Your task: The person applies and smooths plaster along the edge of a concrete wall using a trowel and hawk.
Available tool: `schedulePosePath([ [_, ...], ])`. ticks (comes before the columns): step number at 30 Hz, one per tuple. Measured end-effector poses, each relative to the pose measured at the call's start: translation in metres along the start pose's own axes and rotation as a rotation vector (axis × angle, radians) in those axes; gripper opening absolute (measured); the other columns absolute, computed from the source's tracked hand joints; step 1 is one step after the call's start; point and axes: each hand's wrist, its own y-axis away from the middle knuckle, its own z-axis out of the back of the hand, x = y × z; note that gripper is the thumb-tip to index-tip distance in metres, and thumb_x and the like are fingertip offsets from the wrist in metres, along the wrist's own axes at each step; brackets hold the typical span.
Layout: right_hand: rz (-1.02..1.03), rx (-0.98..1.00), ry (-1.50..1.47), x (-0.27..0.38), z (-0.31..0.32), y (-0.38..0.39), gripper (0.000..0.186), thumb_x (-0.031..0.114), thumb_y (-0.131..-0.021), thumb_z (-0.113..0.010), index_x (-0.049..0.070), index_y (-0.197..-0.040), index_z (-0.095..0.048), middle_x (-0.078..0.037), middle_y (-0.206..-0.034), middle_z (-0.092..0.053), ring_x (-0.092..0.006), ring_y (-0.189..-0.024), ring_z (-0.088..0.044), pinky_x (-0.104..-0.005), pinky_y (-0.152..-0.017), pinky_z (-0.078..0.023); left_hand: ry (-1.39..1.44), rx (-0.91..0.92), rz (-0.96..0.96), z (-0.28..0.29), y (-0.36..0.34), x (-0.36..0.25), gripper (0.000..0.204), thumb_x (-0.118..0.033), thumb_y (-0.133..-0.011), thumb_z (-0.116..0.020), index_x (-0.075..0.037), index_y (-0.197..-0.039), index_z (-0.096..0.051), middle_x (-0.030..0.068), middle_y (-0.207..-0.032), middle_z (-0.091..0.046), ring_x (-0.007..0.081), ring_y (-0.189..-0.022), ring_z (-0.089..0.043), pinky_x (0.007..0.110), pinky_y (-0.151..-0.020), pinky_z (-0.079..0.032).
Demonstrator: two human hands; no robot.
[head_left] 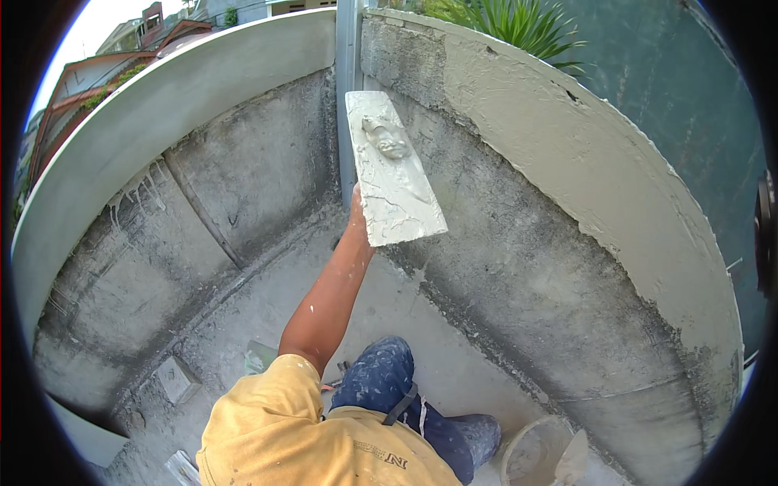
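Note:
My left hand [357, 209] is partly hidden beneath a long rectangular plasterer's hawk [409, 215], its fingers closed around the underside. The hawk's face is smeared with wet off-white plaster, and a thicker lump of plaster [387, 139] sits toward its far end. It is held out at arm's length in front of the corner where two low walls meet. My right hand does not show. Fresh plaster [551, 121] coats the upper band of the right wall [502, 211], while rough grey concrete shows below it.
The left wall [251, 154] has a smooth pale top band. A grey metal post [347, 49] stands in the corner. A round bucket [519, 458] sits by my foot at lower right. A block [177, 379] lies at lower left. A spiky green plant [519, 28] rises behind the right wall.

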Motion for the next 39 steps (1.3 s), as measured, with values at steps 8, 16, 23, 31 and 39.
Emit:
schedulePosePath([
  [8,0.199,0.182,-0.836,0.156,-0.048,-0.027,0.036,0.031,-0.094,-0.06,-0.001,-0.11,-0.056,-0.003,-0.072,-0.057,-0.0113,-0.053,-0.054,-0.0241,-0.048,-0.043,0.176,-0.014,0.162,0.052,0.058,0.018,0.053,-0.044,-0.1,-0.043,-0.013,-0.143,-0.037,0.0129,-0.131,-0.053,0.0305,-0.112,-0.06,0.051,-0.093,-0.053],
  [16,0.547,0.38,-0.942,0.353,-0.042,-0.034,0.04,0.022,-0.079,-0.075,-0.005,-0.106,-0.061,-0.006,-0.075,-0.06,-0.0121,-0.068,-0.057,-0.0286,-0.061,-0.05,0.151,0.007,0.19,0.09,0.09,-0.003,0.051,-0.038,-0.1,-0.043,-0.01,-0.143,-0.039,0.0174,-0.131,-0.055,0.0328,-0.111,-0.061,0.051,-0.09,-0.055],
  [23,1.214,0.339,-0.549,0.408,-0.079,-0.057,0.038,0.016,-0.076,-0.075,-0.005,-0.104,-0.062,-0.019,-0.086,-0.066,-0.0372,-0.076,-0.066,-0.0385,-0.069,-0.053,0.096,-0.095,0.097,0.069,0.096,-0.026,0.043,-0.023,-0.095,-0.051,-0.002,-0.132,-0.049,0.0172,-0.12,-0.062,0.0312,-0.101,-0.066,0.045,-0.085,-0.059],
  [31,1.348,0.06,-0.605,0.575,-0.064,-0.101,0.047,0.021,-0.083,-0.069,-0.013,-0.112,-0.058,-0.029,-0.094,-0.066,-0.0399,-0.089,-0.068,-0.042,-0.077,-0.053,-0.137,-0.037,0.036,0.015,0.071,-0.063,0.043,-0.027,-0.093,-0.054,-0.001,-0.128,-0.052,0.0142,-0.112,-0.064,0.0235,-0.096,-0.068,0.039,-0.077,-0.06],
  [39,0.878,0.586,-0.983,0.77,-0.033,-0.159,0.03,0.03,-0.09,-0.067,0.003,-0.098,-0.058,-0.007,-0.07,-0.058,-0.0151,-0.052,-0.056,-0.0316,-0.047,-0.05,-0.293,-0.249,-0.013,0.066,0.106,-0.056,0.044,-0.032,-0.095,-0.052,-0.001,-0.126,-0.054,0.0096,-0.11,-0.065,0.0194,-0.092,-0.067,0.034,-0.08,-0.057],
])
